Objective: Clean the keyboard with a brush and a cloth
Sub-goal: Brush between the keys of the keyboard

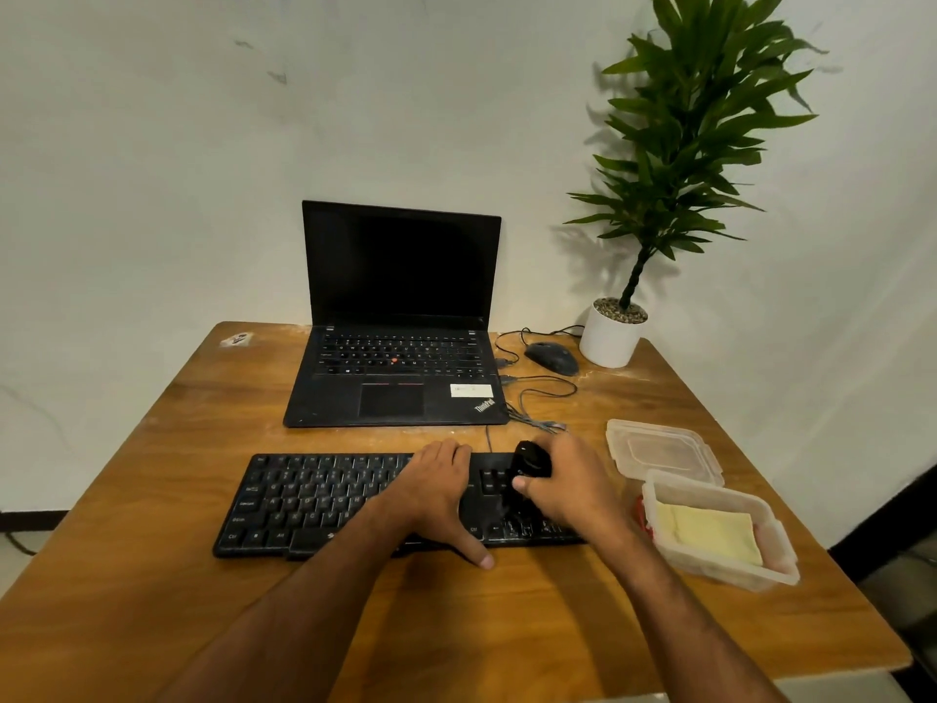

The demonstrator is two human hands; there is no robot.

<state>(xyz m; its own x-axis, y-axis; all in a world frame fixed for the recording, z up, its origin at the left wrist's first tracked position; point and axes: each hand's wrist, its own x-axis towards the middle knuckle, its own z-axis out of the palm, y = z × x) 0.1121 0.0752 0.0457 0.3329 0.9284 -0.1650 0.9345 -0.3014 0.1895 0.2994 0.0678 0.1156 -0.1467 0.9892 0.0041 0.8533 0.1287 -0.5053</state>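
Black keyboard [314, 504] lies flat near the front of the wooden desk [152, 449], just in front of an open black laptop [400, 322] with a dark screen. Left hand [436, 494] rests flat on the keyboard's middle-right keys, fingers straight, thumb spread down onto the desk — grip apart, holding nothing. Right hand [568, 489] has its grip clamped on a black brush [527, 474], bristle end down on the keys right of the main block. Yellow cloth [710, 532] sits inside an open plastic container [776, 555] at the desk's right; its lid [664, 449] lies just behind. Wired mouse [552, 357] and potted plant [613, 337] at back right.
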